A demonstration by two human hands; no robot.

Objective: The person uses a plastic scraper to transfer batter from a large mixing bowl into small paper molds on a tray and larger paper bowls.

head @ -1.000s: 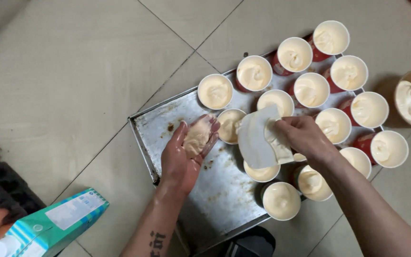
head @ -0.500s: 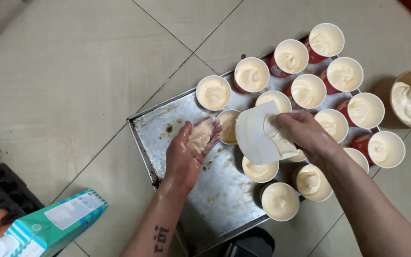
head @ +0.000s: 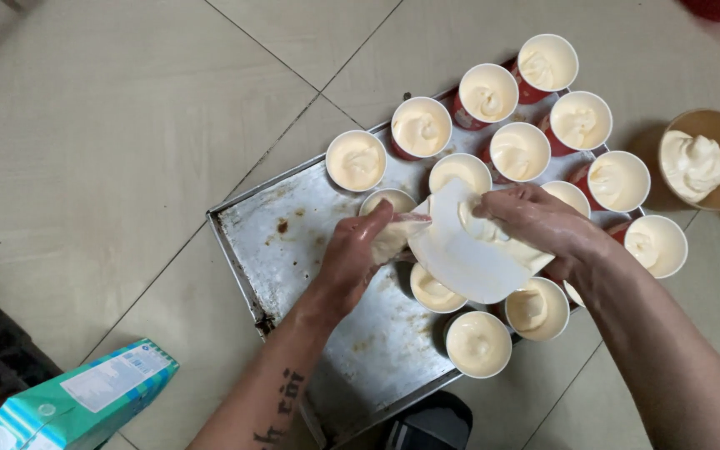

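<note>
From my head camera, my left hand (head: 358,254) has closed round a paper cup (head: 393,237) over the metal tray (head: 247,242); half a second ago it lay flatter and more open. My right hand (head: 543,223) pinches the white scraper (head: 460,258), which has swung down and left until its edge touches the cup. Filled cups (head: 520,152) crowd the tray's far right. A bowl of batter (head: 702,162) sits right, a carton (head: 77,400) near left.

Stained metal tray (head: 293,242), smooth white plastic scraper (head: 460,262).
</note>
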